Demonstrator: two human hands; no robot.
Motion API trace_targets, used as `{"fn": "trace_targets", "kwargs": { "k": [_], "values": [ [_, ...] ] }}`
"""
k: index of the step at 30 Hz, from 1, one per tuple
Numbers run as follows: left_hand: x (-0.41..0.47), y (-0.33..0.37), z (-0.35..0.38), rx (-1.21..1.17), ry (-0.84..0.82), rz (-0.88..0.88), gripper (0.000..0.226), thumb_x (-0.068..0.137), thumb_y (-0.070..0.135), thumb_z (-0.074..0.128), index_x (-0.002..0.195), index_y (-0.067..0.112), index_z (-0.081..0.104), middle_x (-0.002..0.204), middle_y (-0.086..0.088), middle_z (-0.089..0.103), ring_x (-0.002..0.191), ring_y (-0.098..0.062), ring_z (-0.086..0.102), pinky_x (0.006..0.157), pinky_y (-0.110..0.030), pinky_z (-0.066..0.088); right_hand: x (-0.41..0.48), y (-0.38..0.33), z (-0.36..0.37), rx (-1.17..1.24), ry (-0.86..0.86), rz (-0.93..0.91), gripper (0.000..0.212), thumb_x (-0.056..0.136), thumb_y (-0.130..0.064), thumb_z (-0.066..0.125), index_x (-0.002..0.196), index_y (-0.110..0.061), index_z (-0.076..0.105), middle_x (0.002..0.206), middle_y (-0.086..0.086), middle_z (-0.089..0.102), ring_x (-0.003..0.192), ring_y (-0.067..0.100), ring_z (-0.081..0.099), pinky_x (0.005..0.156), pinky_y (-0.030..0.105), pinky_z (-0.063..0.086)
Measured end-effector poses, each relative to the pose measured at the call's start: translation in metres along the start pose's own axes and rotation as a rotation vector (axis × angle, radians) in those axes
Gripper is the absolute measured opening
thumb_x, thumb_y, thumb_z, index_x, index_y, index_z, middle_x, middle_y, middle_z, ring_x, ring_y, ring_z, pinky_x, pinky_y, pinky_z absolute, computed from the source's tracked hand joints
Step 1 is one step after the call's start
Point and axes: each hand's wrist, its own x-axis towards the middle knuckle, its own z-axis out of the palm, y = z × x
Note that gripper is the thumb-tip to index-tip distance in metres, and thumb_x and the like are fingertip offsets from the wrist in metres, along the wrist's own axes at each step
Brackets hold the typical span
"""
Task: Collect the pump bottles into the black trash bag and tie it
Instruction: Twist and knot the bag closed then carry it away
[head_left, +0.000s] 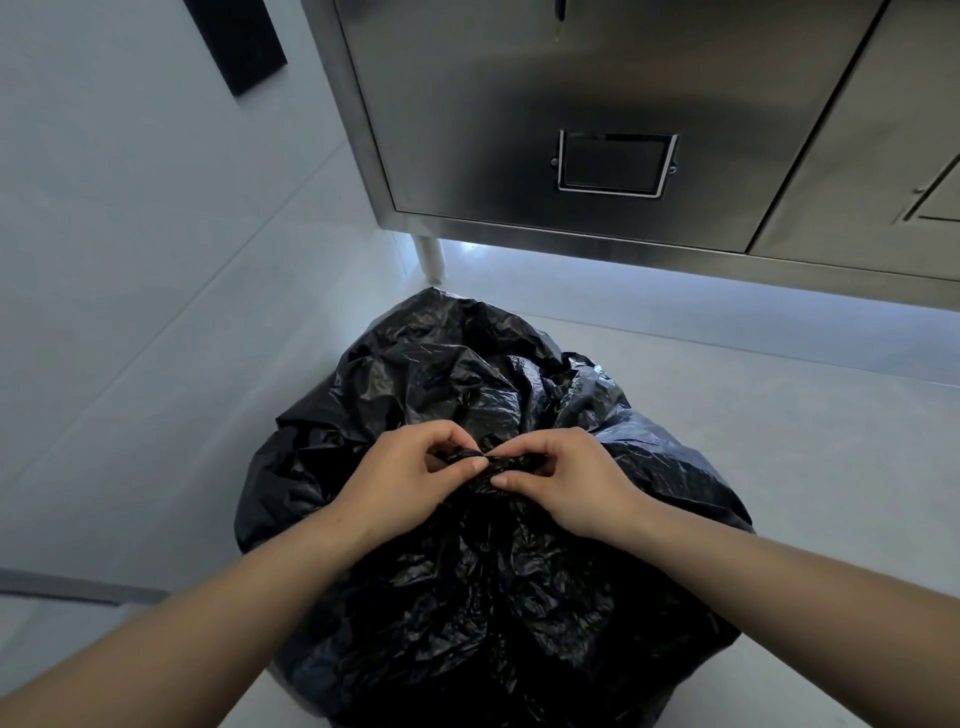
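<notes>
A full, crinkled black trash bag (467, 374) stands on the pale floor right below me. Its top is gathered into a twisted bunch at the middle. My left hand (405, 478) pinches that bunch from the left with thumb and fingers. My right hand (566, 480) pinches it from the right, fingertips almost touching the left hand's. No pump bottles show; whatever the bag holds is hidden by the plastic.
A stainless steel cabinet (597, 93) with a label holder on its door stands just behind the bag, raised on a white leg (430, 257). A light tiled wall (130, 208) runs along the left. Pale floor (779, 415) lies to the right of the bag.
</notes>
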Motion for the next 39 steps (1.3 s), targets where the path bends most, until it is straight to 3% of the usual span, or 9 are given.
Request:
{"fn": "trace_targets", "kwargs": {
  "k": [3,8,13,18,21,29,32,36,39],
  "values": [
    [0.001,0.011,-0.009,0.009,-0.023,0.044,0.004,0.08,0.035,0.069,0.082,0.035,0.065,0.066,0.025,0.065,0.054,0.004,0.058,0.054,-0.007,0.039,0.001,-0.009,-0.014,0.055,-0.017,0.012,0.013,0.076,-0.023,0.074,0.088,-0.029,0.073,0.08,-0.013,0.072,0.07,0.006,0.065,0.071,0.019,0.05],
    [-0.008,0.065,-0.052,-0.041,-0.006,-0.003,0.007,0.081,0.031,0.069,0.081,0.035,0.064,0.067,0.027,0.063,0.057,0.004,0.059,0.056,-0.006,0.038,-0.007,-0.074,-0.049,0.088,-0.011,0.072,0.015,0.075,-0.025,0.075,0.085,-0.034,0.07,0.08,-0.02,0.069,0.079,-0.008,0.062,0.075,0.008,0.043],
    [-0.034,0.109,-0.098,-0.088,-0.039,-0.118,0.005,0.082,0.03,0.067,0.083,0.034,0.066,0.074,0.022,0.066,0.062,0.004,0.062,0.057,-0.007,0.04,-0.03,-0.145,-0.053,0.369,-0.003,0.269,0.015,0.074,-0.025,0.075,0.089,-0.024,0.073,0.085,-0.004,0.074,0.078,0.013,0.069,0.073,0.023,0.054],
    [-0.06,0.126,-0.123,-0.139,-0.118,-0.172,0.012,0.082,0.026,0.068,0.086,0.037,0.067,0.084,0.022,0.069,0.077,0.007,0.064,0.068,-0.005,0.044,-0.053,-0.186,-0.043,0.358,0.041,0.367,0.015,0.078,-0.015,0.073,0.086,-0.028,0.073,0.088,-0.014,0.071,0.084,-0.001,0.066,0.078,0.013,0.049],
    [-0.073,0.146,-0.14,-0.185,-0.179,-0.16,0.015,0.085,0.023,0.065,0.096,0.033,0.067,0.095,0.02,0.068,0.091,0.009,0.061,0.076,-0.004,0.043,-0.066,-0.215,-0.048,0.367,0.112,0.407,0.014,0.08,-0.013,0.071,0.089,-0.022,0.074,0.088,-0.013,0.071,0.084,-0.002,0.065,0.077,0.01,0.048],
    [-0.097,0.246,-0.236,-0.236,-0.222,-0.121,0.032,0.085,0.041,0.058,0.116,0.047,0.052,0.116,0.021,0.059,0.11,0.006,0.052,0.089,-0.02,0.047,-0.082,-0.345,-0.116,0.326,0.17,0.407,0.021,0.082,-0.017,0.069,0.086,-0.037,0.069,0.092,-0.018,0.07,0.09,-0.003,0.064,0.079,0.009,0.046],
    [-0.104,0.29,-0.291,-0.2,-0.246,-0.116,0.031,0.085,0.043,0.057,0.112,0.054,0.049,0.118,0.019,0.057,0.11,0.004,0.051,0.092,-0.024,0.045,-0.091,-0.41,-0.149,0.341,0.179,0.454,0.019,0.082,-0.016,0.069,0.083,-0.035,0.068,0.091,-0.013,0.07,0.09,0.003,0.065,0.084,0.018,0.048],
    [-0.118,0.351,-0.365,-0.147,-0.253,-0.043,0.029,0.085,0.038,0.06,0.099,0.06,0.047,0.113,0.017,0.059,0.103,0.01,0.051,0.082,-0.012,0.04,-0.112,-0.499,-0.192,0.272,0.265,0.449,0.019,0.083,-0.017,0.068,0.081,-0.035,0.066,0.089,-0.016,0.068,0.089,0.0,0.062,0.085,0.017,0.044],
    [-0.124,0.4,-0.407,-0.108,-0.282,0.042,0.025,0.084,0.044,0.059,0.099,0.06,0.047,0.111,0.02,0.058,0.101,0.009,0.053,0.072,-0.004,0.037,-0.133,-0.552,-0.227,0.224,0.388,0.451,0.008,0.083,-0.016,0.067,0.087,-0.023,0.068,0.093,-0.007,0.068,0.092,0.006,0.061,0.088,0.02,0.044]
  ]
}}
